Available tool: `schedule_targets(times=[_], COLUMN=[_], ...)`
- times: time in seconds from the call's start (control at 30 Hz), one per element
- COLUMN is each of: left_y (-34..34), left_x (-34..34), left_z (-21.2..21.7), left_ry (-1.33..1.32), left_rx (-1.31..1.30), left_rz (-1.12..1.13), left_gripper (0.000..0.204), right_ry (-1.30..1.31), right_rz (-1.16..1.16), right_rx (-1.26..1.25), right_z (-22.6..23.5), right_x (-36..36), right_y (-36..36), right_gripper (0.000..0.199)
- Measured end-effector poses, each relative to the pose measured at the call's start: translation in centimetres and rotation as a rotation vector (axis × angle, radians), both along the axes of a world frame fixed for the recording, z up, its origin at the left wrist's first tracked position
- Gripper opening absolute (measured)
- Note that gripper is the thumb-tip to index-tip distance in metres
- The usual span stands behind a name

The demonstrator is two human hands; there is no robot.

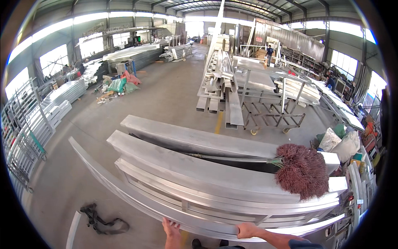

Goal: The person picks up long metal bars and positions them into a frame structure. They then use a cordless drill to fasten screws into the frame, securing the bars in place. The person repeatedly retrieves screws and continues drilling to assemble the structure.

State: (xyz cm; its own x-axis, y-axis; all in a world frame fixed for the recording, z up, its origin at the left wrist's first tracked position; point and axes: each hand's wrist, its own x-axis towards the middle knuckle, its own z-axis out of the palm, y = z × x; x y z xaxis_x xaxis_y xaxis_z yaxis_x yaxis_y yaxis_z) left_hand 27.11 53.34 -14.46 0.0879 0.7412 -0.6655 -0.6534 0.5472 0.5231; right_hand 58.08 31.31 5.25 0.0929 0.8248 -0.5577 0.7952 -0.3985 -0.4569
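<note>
My left hand (172,230) rests with its fingers on the near edge of a long curved aluminium profile (124,191) at the bottom of the view. My right hand (248,229) grips the same edge a little to the right. The profile is the nearest one of a stack of long grey metal beams (186,141) lying side by side. A reddish-brown broom (302,170) lies across the beams at the right, its thin handle running left along them.
A dark strap (99,220) and a short metal strip (72,230) lie on the concrete floor at lower left. A wheeled cart (269,116) with metal profiles stands beyond. Racks line the left wall. White sacks (340,143) sit at right. People stand far back.
</note>
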Motion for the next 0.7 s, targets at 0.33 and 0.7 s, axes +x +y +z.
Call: schedule_targets(times=[0.33,0.7], left_y=[1.3,-0.1], left_x=[-0.2,8.5], left_z=[20.3,36.4], left_ry=[-0.156,-0.062], left_rx=[0.607,1.301], left_rz=[0.071,0.210], left_gripper=[0.025,0.049], right_ry=[-0.041,0.165], right_rz=[-0.008,-0.066], right_rx=[0.152,0.565], right_z=[15.5,26.7], right_x=[1.9,7.6], right_y=[-3.8,-12.4], right_gripper=[0.042,0.063])
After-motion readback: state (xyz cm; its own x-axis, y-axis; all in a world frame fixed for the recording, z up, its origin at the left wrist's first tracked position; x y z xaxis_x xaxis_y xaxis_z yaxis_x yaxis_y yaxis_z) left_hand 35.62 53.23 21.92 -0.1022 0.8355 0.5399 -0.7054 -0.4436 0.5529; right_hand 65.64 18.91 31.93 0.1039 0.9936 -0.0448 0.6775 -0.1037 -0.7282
